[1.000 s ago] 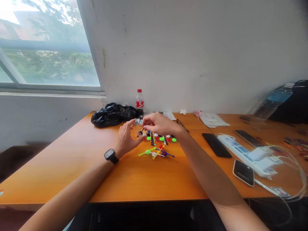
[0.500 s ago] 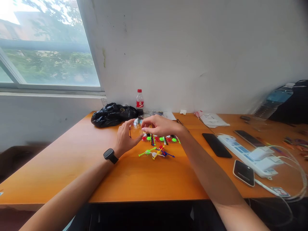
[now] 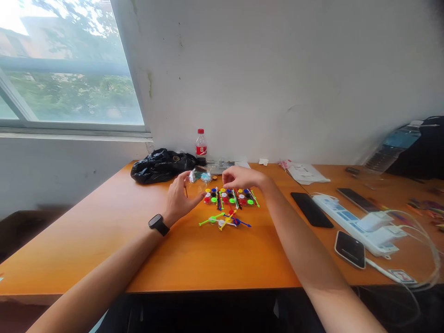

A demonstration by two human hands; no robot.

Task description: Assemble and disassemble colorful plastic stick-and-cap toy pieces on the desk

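My left hand (image 3: 178, 196), with a black watch on its wrist, has thumb and fingers spread apart beside some crinkled clear plastic wrapping (image 3: 194, 176). Over the back of a row of small clear packs (image 3: 231, 196) hovers my right hand (image 3: 239, 177), its fingers curled down and close together. What those fingers hold, if anything, is hidden. The packs contain round pieces and arrow-shaped pieces in several colours. In front of them lies a loose cluster of plastic spinner arrows (image 3: 227, 220), green, white, yellow, red and blue.
A black plastic bag (image 3: 161, 165) and a red-labelled bottle (image 3: 200, 147) stand at the back by the wall. On the right are a black phone (image 3: 311, 209), a white power strip (image 3: 352, 222) with chargers, another phone (image 3: 350, 249) on a cable, and a large water bottle (image 3: 391, 148).
My right hand has moved right, away from my left hand and the clear plastic, to above the packs. My left hand has barely moved. More of the packs shows.
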